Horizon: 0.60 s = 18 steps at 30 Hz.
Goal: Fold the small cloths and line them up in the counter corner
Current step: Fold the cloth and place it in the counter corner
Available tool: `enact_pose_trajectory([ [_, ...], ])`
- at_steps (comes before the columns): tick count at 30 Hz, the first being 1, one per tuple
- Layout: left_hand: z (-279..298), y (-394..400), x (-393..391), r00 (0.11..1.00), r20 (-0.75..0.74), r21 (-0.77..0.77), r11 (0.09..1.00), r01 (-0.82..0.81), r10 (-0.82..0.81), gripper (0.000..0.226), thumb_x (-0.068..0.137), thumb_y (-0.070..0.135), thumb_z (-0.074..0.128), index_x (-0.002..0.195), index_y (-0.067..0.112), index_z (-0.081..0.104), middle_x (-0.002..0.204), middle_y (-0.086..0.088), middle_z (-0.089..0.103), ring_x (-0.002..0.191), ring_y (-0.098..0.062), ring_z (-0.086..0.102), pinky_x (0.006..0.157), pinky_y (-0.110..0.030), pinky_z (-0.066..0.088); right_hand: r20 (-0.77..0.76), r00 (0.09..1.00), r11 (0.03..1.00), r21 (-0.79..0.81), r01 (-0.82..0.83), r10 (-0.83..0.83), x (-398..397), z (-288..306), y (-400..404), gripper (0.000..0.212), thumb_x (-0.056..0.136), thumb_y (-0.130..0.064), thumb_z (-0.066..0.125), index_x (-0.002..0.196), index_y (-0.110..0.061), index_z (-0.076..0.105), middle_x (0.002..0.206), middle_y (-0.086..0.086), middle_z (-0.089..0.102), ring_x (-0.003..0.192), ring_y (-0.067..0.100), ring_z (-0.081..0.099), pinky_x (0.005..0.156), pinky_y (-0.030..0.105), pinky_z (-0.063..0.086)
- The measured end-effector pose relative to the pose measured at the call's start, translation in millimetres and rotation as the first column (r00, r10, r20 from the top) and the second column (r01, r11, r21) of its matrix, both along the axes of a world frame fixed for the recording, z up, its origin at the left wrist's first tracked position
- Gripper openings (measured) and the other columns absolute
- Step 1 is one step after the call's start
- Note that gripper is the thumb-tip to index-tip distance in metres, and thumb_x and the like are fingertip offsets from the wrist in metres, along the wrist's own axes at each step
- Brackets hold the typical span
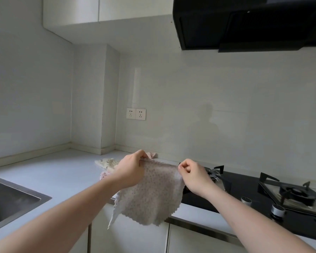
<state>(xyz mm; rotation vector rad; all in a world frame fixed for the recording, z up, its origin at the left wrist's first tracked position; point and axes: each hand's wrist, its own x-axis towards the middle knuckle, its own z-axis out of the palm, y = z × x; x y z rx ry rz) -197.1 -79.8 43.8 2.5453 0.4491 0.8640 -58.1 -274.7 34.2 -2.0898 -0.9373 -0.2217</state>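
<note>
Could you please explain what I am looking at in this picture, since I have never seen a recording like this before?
There is no machine here: a person wears a wide-angle camera on the head, so this single view looks forward and down along their own bare arms. The left hand and the right hand each pinch a top corner of a small dotted cloth, which hangs spread out between them above the counter's front edge. On the pale counter, behind the left hand, lie more patterned cloths, partly hidden. A steel sink is at the left, a black gas hob at the right, and wall sockets sit above.
</note>
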Motion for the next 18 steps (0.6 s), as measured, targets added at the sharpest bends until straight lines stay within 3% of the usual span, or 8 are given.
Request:
enact_pose_trajectory([
  [2,-2.6,4.3,-1.4,1.000,-0.006,0.028,0.999,-0.020,0.020,0.032,0.092,0.007,0.042,0.111,0.024,0.060,0.107,-0.002,0.068,0.091,-0.025,0.054,0.069,-0.032,0.036,0.033,0.999,1.000,-0.028,-0.008,0.009,1.4,-2.6,-1.2,0.016,0.100,-0.036,0.060,0.086,-0.027,0.061,0.061,-0.007,0.064,0.051,0.005,0.047,0.059,0.030,0.041],
  [5,-7.0,11.1,-5.4,0.999,-0.033,0.022,1.000,-0.001,0.002,0.013,0.100,0.034,0.049,0.102,0.028,0.060,0.092,0.005,0.069,0.083,-0.024,0.059,0.064,-0.033,0.039,0.052,0.999,1.000,-0.006,-0.012,0.012,5.5,-4.2,-4.3,0.019,0.092,-0.045,0.071,0.083,-0.028,0.066,0.053,-0.008,0.059,0.049,0.004,0.048,0.060,0.030,0.043],
  [8,-9.3,18.3,-10.7,0.997,-0.082,0.035,0.999,0.000,0.003,0.023,0.091,0.058,0.061,0.094,0.034,0.060,0.081,0.013,0.064,0.077,-0.012,0.059,0.065,-0.031,0.043,0.000,0.998,0.998,-0.012,-0.060,0.060,10.5,-2.9,-10.2,0.030,0.080,-0.056,0.080,0.085,-0.029,0.071,0.056,-0.009,0.060,0.051,0.002,0.052,0.058,0.027,0.042],
  [10,-11.6,21.8,-12.1,0.993,-0.116,0.042,0.999,0.013,-0.008,0.017,0.092,0.051,0.064,0.091,0.034,0.061,0.082,0.013,0.064,0.075,-0.013,0.062,0.065,-0.030,0.046,-0.050,0.992,0.984,-0.129,-0.121,0.116,13.0,-1.9,-15.7,0.037,0.072,-0.061,0.085,0.089,-0.029,0.073,0.062,-0.009,0.062,0.057,0.003,0.055,0.060,0.025,0.044],
  [13,-20.3,27.5,-8.3,0.988,-0.146,0.007,0.999,0.040,-0.039,0.012,0.097,0.029,0.059,0.092,0.021,0.066,0.082,0.009,0.067,0.067,-0.017,0.068,0.067,-0.031,0.051,0.008,0.995,0.945,-0.315,-0.089,0.097,20.9,-6.8,-18.2,0.032,0.072,-0.055,0.087,0.087,-0.029,0.077,0.073,-0.011,0.067,0.067,0.004,0.059,0.065,0.023,0.045],
  [16,-30.2,35.6,0.0,0.985,-0.172,0.063,0.998,0.002,0.009,0.013,0.099,0.031,0.058,0.092,0.027,0.068,0.086,0.011,0.062,0.084,-0.018,0.058,0.077,-0.029,0.046,0.070,0.997,0.946,-0.324,-0.009,0.033,30.8,-13.8,-16.9,0.019,0.080,-0.046,0.081,0.081,-0.028,0.076,0.077,-0.008,0.068,0.074,0.009,0.060,0.065,0.024,0.044],
  [18,-34.8,40.6,5.9,0.985,-0.171,0.048,0.999,-0.014,0.022,0.016,0.097,0.034,0.060,0.081,0.036,0.062,0.085,0.013,0.063,0.083,-0.018,0.058,0.079,-0.030,0.049,0.091,0.996,0.946,-0.320,0.040,-0.011,36.5,-17.0,-16.0,0.017,0.084,-0.045,0.077,0.076,-0.030,0.072,0.073,-0.010,0.065,0.071,0.006,0.059,0.061,0.021,0.042],
])
